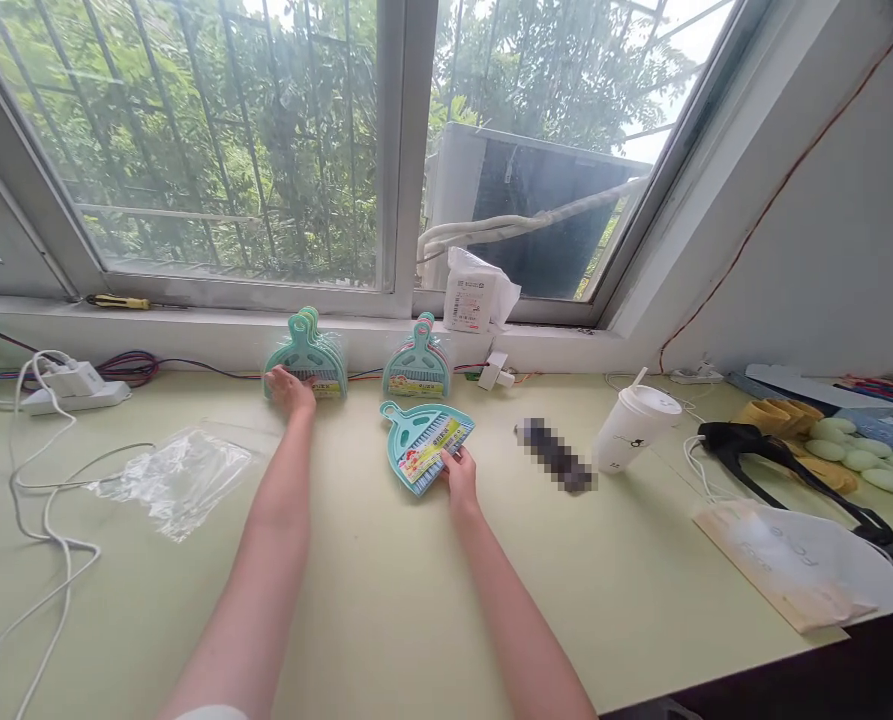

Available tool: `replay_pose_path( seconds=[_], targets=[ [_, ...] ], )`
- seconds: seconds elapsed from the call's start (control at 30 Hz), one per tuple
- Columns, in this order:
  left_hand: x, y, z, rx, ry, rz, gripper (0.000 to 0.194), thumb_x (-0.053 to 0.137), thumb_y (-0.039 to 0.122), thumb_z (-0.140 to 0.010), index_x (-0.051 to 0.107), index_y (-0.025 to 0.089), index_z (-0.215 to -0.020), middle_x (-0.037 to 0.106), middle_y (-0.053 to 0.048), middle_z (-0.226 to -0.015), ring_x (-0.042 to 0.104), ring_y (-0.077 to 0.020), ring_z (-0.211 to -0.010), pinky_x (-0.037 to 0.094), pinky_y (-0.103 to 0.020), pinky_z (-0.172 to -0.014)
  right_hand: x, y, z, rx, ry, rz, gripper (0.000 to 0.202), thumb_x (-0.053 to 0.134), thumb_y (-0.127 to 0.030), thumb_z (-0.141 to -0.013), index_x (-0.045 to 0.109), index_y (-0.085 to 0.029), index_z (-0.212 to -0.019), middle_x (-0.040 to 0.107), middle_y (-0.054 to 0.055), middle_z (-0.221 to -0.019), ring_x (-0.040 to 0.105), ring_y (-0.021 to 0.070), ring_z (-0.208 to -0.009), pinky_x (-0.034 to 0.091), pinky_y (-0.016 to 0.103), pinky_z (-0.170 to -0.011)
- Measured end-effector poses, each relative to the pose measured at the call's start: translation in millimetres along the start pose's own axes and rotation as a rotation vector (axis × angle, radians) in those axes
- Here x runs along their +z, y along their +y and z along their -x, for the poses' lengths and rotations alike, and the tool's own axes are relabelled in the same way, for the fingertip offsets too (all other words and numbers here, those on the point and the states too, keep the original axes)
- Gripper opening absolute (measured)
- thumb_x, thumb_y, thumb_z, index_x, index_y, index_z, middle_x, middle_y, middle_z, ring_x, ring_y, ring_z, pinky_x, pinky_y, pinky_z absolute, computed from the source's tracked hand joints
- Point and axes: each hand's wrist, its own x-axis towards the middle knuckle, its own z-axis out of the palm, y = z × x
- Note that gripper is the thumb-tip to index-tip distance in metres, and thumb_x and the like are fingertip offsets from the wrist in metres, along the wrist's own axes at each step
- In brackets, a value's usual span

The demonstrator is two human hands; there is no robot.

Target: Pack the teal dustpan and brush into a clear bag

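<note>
While a plastic bag (180,475) is lying left and a cup (630,430) right, you are holding a dustpan set (427,448)

The right stack (418,358) of sets is standing just behind it. Your right hand (461,478) is pinching the held set's right edge over the desk (371,600); your left hand (294,388) is touching the left stack (320,352), whether gripping I cannot tell.

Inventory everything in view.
Dustpan set: 1, turquoise, centre
Dustpan stacks: 2, turquoise, back
Plastic bag: 1, clear, left
Power strip: 1, white, left
Cables: several, mixed, left
Screwdriver: 1, yellow, sill
Packet: 1, white, sill
Cup: 1, white, right
Pixelated object: 1, dark, right
Looped object: 1, black, right
Package: 1, beige, right
Oval things: several, pale, right
Table: 1, greenish, below
Window: 1, grey, behind
Left hand: 1, bare, at left stack
Right hand: 1, bare, holding dustpan set
</note>
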Motion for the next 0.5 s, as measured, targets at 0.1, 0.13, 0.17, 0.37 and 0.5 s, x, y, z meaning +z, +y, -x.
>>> replay_pose_path(
  seconds=[0.1, 0.13, 0.17, 0.37, 0.5],
  targets=[
    [7.8, -9, -5, 0.055, -0.049, 0.025, 0.043, 0.065, 0.034, -0.084, 0.048, 0.014, -0.117, 0.044, -0.02, -0.132, 0.045, -0.0343, -0.126, 0.042, -0.045, -0.104, 1, 1, -2, -0.003, 0.013, 0.002, 0.034, 0.072, -0.032, -0.063, 0.064, -0.019, -0.093, 0.073, 0.008, -0.098, 0.07, 0.0229, -0.086, 0.057, 0.031, -0.068],
    [9.3, -11, -6, 0.074, -0.052, 0.028, 0.042, 0.065, 0.035, -0.084, 0.049, 0.015, -0.116, 0.044, -0.02, -0.132, 0.045, -0.0345, -0.126, 0.041, -0.046, -0.105, 1, 1, -2, 0.001, 0.015, 0.002, 0.033, 0.072, -0.032, -0.063, 0.064, -0.019, -0.093, 0.073, 0.008, -0.097, 0.07, 0.0227, -0.086, 0.057, 0.031, -0.068],
    [9.9, -14, -6, 0.092, -0.055, 0.029, 0.042, 0.065, 0.035, -0.083, 0.049, 0.015, -0.116, 0.043, -0.02, -0.132, 0.045, -0.0348, -0.126, 0.041, -0.046, -0.105, 1, 1, -3, 0.006, 0.013, 0.0, 0.033, 0.071, -0.032, -0.063, 0.064, -0.018, -0.093, 0.073, 0.008, -0.097, 0.069, 0.0225, -0.085, 0.057, 0.031, -0.068],
    [-2.1, -18, 1, 0.189, -0.1, 0.043, 0.038, 0.057, 0.034, -0.087, 0.048, 0.013, -0.117, 0.043, -0.021, -0.129, 0.041, -0.0363, -0.13, 0.039, -0.051, -0.107, 3, -2, -1, 0.006, 0.014, -0.021, 0.032, 0.07, -0.031, -0.064, 0.064, -0.018, -0.092, 0.073, 0.007, -0.094, 0.069, 0.0212, -0.082, 0.056, 0.03, -0.067],
    [-17.3, -16, 7, 0.257, -0.123, 0.06, 0.026, 0.047, 0.029, -0.089, 0.054, 0.016, -0.11, 0.046, -0.019, -0.126, 0.044, -0.0334, -0.127, 0.039, -0.049, -0.107, 4, -4, 0, 0.009, 0.017, -0.04, 0.029, 0.071, -0.03, -0.062, 0.064, -0.018, -0.088, 0.074, 0.006, -0.092, 0.069, 0.0205, -0.081, 0.056, 0.029, -0.067]
  ],
)
